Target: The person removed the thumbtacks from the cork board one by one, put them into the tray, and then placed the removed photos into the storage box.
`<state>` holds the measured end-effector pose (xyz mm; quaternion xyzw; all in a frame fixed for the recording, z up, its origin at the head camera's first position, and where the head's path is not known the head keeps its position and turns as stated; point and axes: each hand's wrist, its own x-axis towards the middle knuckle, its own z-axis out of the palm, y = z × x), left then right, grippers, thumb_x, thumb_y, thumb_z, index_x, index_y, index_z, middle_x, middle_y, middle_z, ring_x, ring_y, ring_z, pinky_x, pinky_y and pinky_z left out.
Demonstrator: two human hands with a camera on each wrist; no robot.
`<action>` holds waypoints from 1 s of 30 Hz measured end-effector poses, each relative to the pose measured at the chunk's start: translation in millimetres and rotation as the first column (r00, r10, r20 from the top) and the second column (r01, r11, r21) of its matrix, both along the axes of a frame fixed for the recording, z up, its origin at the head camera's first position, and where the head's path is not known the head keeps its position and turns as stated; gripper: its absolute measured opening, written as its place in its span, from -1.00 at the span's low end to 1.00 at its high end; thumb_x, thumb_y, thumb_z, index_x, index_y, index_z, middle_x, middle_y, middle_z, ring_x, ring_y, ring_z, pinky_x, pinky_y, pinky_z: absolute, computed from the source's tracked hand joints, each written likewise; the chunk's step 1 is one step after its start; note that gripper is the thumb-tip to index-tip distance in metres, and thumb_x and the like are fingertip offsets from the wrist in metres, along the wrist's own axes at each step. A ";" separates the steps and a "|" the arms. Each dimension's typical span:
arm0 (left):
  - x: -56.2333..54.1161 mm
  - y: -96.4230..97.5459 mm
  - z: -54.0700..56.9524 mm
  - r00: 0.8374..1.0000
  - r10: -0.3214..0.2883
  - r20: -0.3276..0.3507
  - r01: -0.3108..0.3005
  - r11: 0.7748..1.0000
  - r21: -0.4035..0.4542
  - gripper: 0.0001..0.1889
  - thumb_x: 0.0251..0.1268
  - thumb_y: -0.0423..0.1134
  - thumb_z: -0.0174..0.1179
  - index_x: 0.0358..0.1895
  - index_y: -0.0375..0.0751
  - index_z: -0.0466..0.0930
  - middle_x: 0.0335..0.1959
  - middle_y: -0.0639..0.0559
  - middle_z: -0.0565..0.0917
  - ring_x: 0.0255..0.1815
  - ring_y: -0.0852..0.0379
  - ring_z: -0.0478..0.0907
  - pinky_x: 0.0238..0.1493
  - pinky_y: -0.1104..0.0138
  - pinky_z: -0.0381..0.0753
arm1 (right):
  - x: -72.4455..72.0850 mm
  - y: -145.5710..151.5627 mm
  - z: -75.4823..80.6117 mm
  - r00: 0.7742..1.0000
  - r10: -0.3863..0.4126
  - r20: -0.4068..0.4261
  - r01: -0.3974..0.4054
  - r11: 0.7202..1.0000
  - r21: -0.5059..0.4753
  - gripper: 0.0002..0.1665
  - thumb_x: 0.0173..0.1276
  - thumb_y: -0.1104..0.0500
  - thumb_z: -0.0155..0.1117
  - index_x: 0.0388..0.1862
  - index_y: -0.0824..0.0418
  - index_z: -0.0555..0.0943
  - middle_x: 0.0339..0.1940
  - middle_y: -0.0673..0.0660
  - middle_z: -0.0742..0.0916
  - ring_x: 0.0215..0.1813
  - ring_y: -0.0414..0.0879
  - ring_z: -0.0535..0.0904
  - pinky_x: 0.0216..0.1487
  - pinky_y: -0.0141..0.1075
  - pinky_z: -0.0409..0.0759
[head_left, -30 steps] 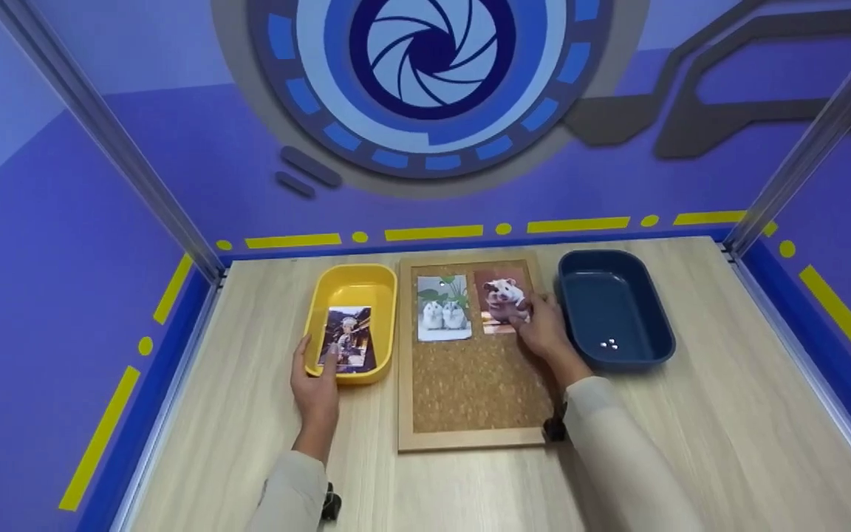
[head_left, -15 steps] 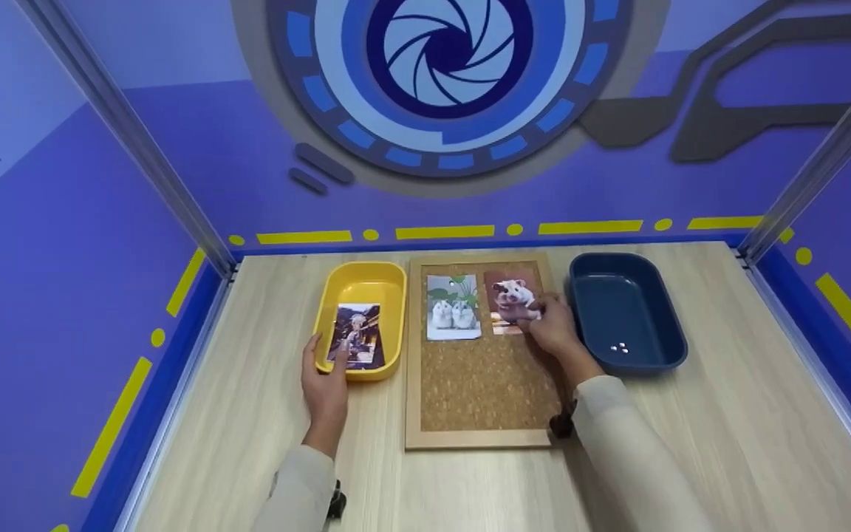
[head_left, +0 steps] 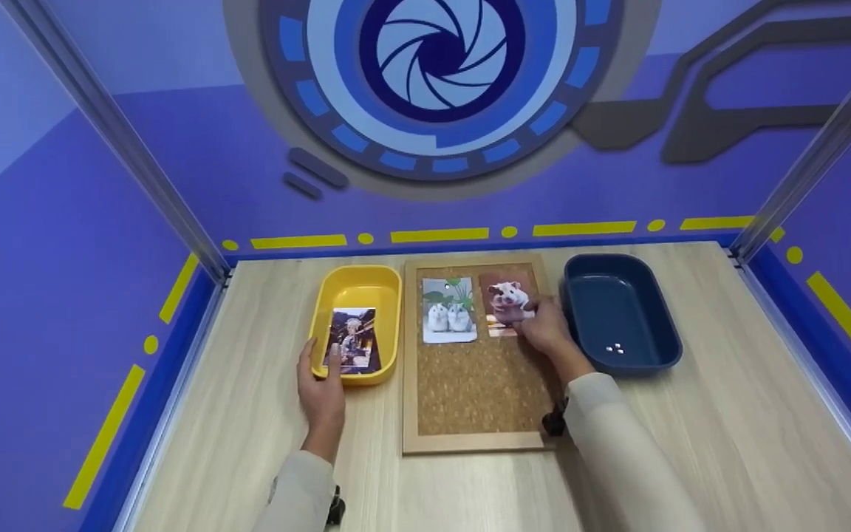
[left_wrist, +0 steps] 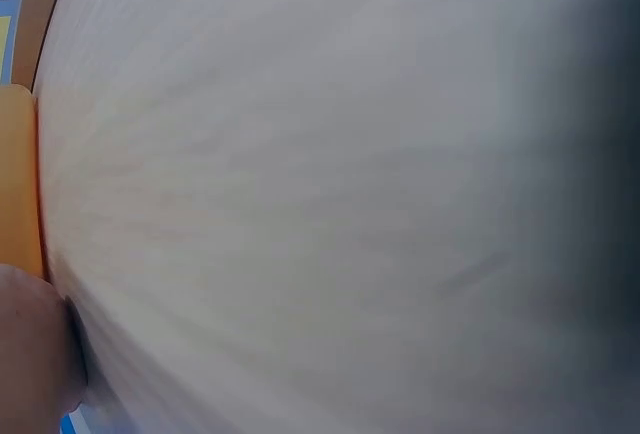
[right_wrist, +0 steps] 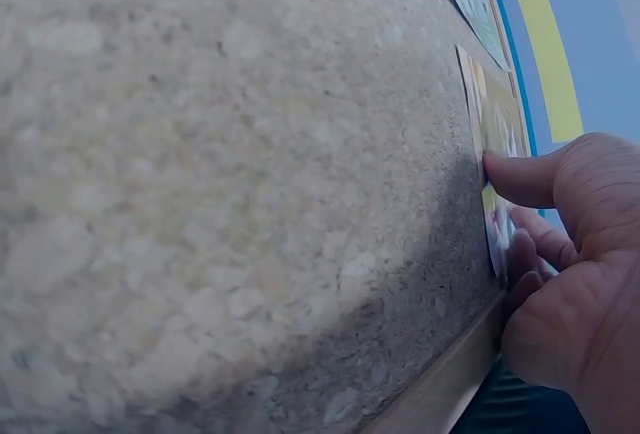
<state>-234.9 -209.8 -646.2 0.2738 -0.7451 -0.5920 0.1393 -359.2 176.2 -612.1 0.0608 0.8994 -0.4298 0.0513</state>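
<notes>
A photo of a single hamster (head_left: 507,299) lies at the upper right of the cork board (head_left: 481,388). My right hand (head_left: 546,325) holds this photo at its lower right edge. In the right wrist view the thumb (right_wrist: 525,179) touches the photo's face, with the other fingers partly hidden behind it. Left of it lies a photo of two hamsters (head_left: 449,314), with a small shiny pin near its top. My left hand (head_left: 322,399) grips the near left corner of a yellow tray (head_left: 363,275), thumb inside over a photo of a person (head_left: 351,332).
To the right of the board stands a dark blue tray (head_left: 610,310) with several small shiny pins (head_left: 615,349) in it. The board has a raised wooden frame. Purple panels with metal corner posts enclose the wooden table (head_left: 470,495) at the back and sides.
The head view shifts slightly. Both hands stay at the same places, the right on the single-hamster photo and the left on the yellow tray.
</notes>
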 end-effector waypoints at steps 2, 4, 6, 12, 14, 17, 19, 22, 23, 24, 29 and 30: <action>0.1 -0.1 -0.6 1.000 -0.003 -0.001 0.003 1.000 0.001 -0.32 0.64 0.17 0.12 0.70 0.26 0.17 0.76 0.02 0.20 0.81 -0.06 0.08 0.81 -0.02 0.10 | 0.1 -0.9 -0.1 1.000 -0.001 -0.018 0.001 1.000 0.013 -0.48 0.27 0.28 0.39 0.18 0.47 0.56 0.30 0.44 0.55 0.33 0.32 0.52 0.47 0.12 0.49; 0.5 -0.3 -0.8 1.000 -0.007 0.000 0.007 1.000 -0.003 -0.32 0.64 0.17 0.11 0.70 0.26 0.16 0.76 0.03 0.19 0.81 -0.06 0.07 0.81 -0.02 0.10 | 0.0 -1.9 -0.7 1.000 -0.002 -0.026 0.002 1.000 0.013 -0.50 0.25 0.29 0.39 0.14 0.47 0.57 0.32 0.42 0.50 0.34 0.32 0.51 0.48 0.10 0.48; 0.9 -1.0 -1.0 1.000 -0.005 -0.004 0.004 1.000 -0.012 -0.33 0.65 0.16 0.11 0.70 0.25 0.17 0.76 0.03 0.20 0.81 -0.06 0.08 0.81 -0.02 0.10 | 0.0 -2.6 -1.4 1.000 0.000 -0.029 0.001 1.000 0.012 -0.53 0.24 0.29 0.39 0.10 0.46 0.59 0.35 0.41 0.47 0.34 0.31 0.50 0.47 0.09 0.48; 1.5 -1.6 -0.9 1.000 0.007 -0.023 -0.007 0.999 -0.035 -0.37 0.66 0.08 0.12 0.68 0.19 0.22 0.73 -0.01 0.25 0.79 -0.07 0.12 0.80 -0.01 0.12 | -1.3 -1.6 -0.1 1.000 0.018 -0.024 -0.018 1.000 0.009 -0.63 0.22 0.32 0.40 0.00 0.44 0.62 0.32 0.40 0.49 0.26 0.27 0.53 0.38 0.04 0.52; 1.6 -0.6 -1.1 1.000 -0.001 -0.026 0.000 1.000 -0.028 -0.37 0.68 0.04 0.11 0.68 0.18 0.21 0.74 -0.02 0.24 0.79 -0.08 0.11 0.80 -0.02 0.11 | -2.4 0.2 0.7 1.000 0.019 -0.022 -0.019 1.000 0.022 -0.64 0.21 0.32 0.40 -0.01 0.43 0.63 0.27 0.40 0.52 0.23 0.26 0.54 0.35 0.03 0.53; 1.8 -0.3 -1.2 1.000 -0.005 -0.027 0.004 1.000 -0.018 -0.38 0.69 0.00 0.10 0.69 0.18 0.20 0.74 -0.02 0.23 0.80 -0.09 0.10 0.80 -0.02 0.12 | -4.8 1.1 1.7 0.999 0.026 -0.019 -0.026 0.999 0.044 -0.60 0.18 0.32 0.40 0.01 0.43 0.64 0.22 0.43 0.59 0.21 0.27 0.55 0.34 0.06 0.54; 2.1 -0.1 -1.7 0.999 -0.006 -0.031 0.006 1.000 -0.013 -0.38 0.69 -0.03 0.10 0.69 0.17 0.20 0.75 -0.03 0.23 0.80 -0.09 0.09 0.80 -0.03 0.12 | -6.7 2.0 2.5 0.999 0.034 -0.008 -0.034 0.998 0.050 -0.53 0.19 0.31 0.40 0.09 0.44 0.63 0.24 0.45 0.61 0.24 0.28 0.55 0.38 0.08 0.54; 1.7 1.0 -2.7 0.999 -0.001 -0.035 0.000 1.000 -0.012 -0.39 0.68 -0.03 0.10 0.68 0.17 0.21 0.74 -0.03 0.24 0.80 -0.09 0.10 0.80 -0.02 0.12 | -8.7 3.0 4.6 0.999 0.035 0.005 -0.035 0.999 0.041 -0.34 0.20 0.31 0.40 0.31 0.45 0.55 0.34 0.47 0.59 0.36 0.30 0.53 0.51 0.11 0.49; 1.6 1.1 -3.0 0.999 -0.003 -0.039 0.003 1.000 -0.011 -0.38 0.68 -0.03 0.10 0.69 0.15 0.21 0.74 -0.04 0.24 0.80 -0.10 0.10 0.80 -0.03 0.11 | -9.0 2.9 5.4 0.999 0.032 0.006 -0.032 0.999 0.038 -0.27 0.20 0.30 0.41 0.38 0.45 0.51 0.37 0.47 0.59 0.39 0.31 0.52 0.55 0.12 0.47; 1.7 1.2 -3.2 0.999 -0.005 -0.038 0.005 1.000 -0.011 -0.38 0.68 -0.03 0.11 0.69 0.15 0.21 0.74 -0.04 0.24 0.80 -0.10 0.09 0.80 -0.03 0.11 | -9.1 2.4 6.2 1.000 0.024 0.012 -0.025 0.999 0.043 -0.21 0.23 0.25 0.44 0.44 0.44 0.47 0.41 0.46 0.57 0.42 0.31 0.51 0.58 0.13 0.45; 2.1 0.2 -2.4 0.999 -0.010 -0.031 0.010 1.000 -0.023 -0.37 0.67 0.03 0.11 0.68 0.15 0.21 0.74 -0.02 0.25 0.79 -0.08 0.11 0.80 -0.03 0.12 | -6.0 -7.0 8.8 0.998 -0.035 0.048 0.030 0.994 0.102 0.03 0.25 0.00 0.55 0.56 0.40 0.33 0.48 0.45 0.47 0.49 0.36 0.45 0.60 0.18 0.42; 2.3 -0.2 -2.3 1.000 -0.012 -0.027 0.011 1.000 -0.025 -0.37 0.67 0.04 0.12 0.68 0.16 0.22 0.74 -0.01 0.25 0.79 -0.07 0.12 0.80 -0.03 0.13 | -5.3 -9.6 9.0 0.997 -0.054 0.058 0.046 0.991 0.123 0.05 0.24 -0.05 0.56 0.55 0.40 0.32 0.48 0.45 0.44 0.49 0.37 0.44 0.59 0.18 0.43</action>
